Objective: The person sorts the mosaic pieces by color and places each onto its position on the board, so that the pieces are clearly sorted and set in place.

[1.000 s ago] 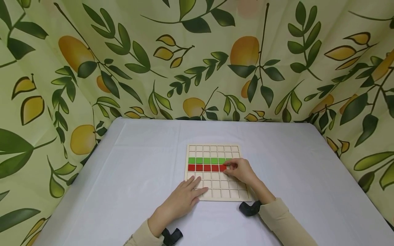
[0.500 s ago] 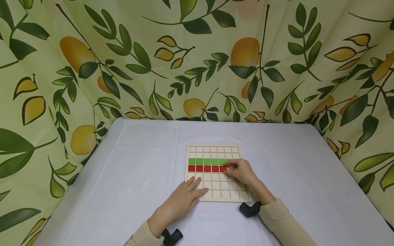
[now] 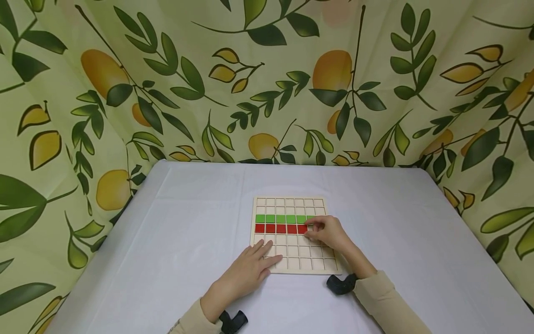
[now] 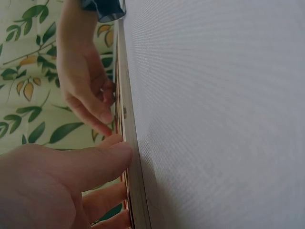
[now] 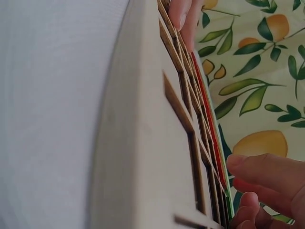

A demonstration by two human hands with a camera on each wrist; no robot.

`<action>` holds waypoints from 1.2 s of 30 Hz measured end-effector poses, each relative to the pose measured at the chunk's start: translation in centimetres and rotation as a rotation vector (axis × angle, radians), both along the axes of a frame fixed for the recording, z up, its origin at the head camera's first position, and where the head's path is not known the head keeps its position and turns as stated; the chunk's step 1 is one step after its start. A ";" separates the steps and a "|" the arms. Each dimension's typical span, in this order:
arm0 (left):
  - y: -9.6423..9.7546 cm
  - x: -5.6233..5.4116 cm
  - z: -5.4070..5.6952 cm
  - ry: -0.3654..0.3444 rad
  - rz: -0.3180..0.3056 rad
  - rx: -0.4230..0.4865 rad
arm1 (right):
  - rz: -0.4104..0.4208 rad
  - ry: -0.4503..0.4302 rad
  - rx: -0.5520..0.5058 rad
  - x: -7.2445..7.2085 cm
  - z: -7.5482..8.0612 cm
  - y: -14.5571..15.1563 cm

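Note:
A square wooden grid board (image 3: 292, 264) lies on the white table, with a row of green tiles (image 3: 270, 218) and a row of red tiles (image 3: 270, 228) set in its cells. My left hand (image 3: 246, 271) rests on the board's near left corner, fingers spread; the left wrist view has its thumb (image 4: 109, 162) along the board's edge. My right hand (image 3: 329, 232) is over the board's right side, with thumb and index finger apart at the right edge of the last visible red tile (image 3: 302, 229). This hand hides the cells to the right.
A white cloth covers the table (image 3: 187, 222), and a leaf-and-fruit patterned curtain (image 3: 267, 93) hangs behind and at both sides. Dark wrist-worn devices (image 3: 341, 284) sit below both hands, near the beige sleeves (image 3: 388, 301).
My right hand and forearm have shifted slightly right, its fingertips moving back a little from the last red tile. The left hand stays in place on the board.

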State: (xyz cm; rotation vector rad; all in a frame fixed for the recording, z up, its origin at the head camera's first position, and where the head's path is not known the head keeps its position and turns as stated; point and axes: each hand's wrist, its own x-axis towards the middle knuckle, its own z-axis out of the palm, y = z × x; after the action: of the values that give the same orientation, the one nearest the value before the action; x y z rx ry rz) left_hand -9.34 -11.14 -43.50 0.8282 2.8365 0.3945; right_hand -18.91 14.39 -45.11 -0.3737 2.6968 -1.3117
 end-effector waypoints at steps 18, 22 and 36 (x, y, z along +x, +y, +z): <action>0.0 -0.1 -0.1 -0.005 -0.001 -0.007 | 0.008 0.003 -0.036 0.3 0.2 1.6; 0.1 -0.1 0.0 -0.006 0.000 -0.003 | 0.006 -0.015 -0.058 0.4 0.3 1.8; 0.0 0.0 0.0 -0.011 0.005 -0.003 | -0.054 -0.046 -0.060 0.6 0.4 3.1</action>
State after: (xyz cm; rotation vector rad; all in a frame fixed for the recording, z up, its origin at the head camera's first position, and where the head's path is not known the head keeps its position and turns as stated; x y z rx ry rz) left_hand -9.34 -11.10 -43.48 0.8162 2.8285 0.3949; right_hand -18.32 17.47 -44.73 -0.2743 2.6522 -1.4004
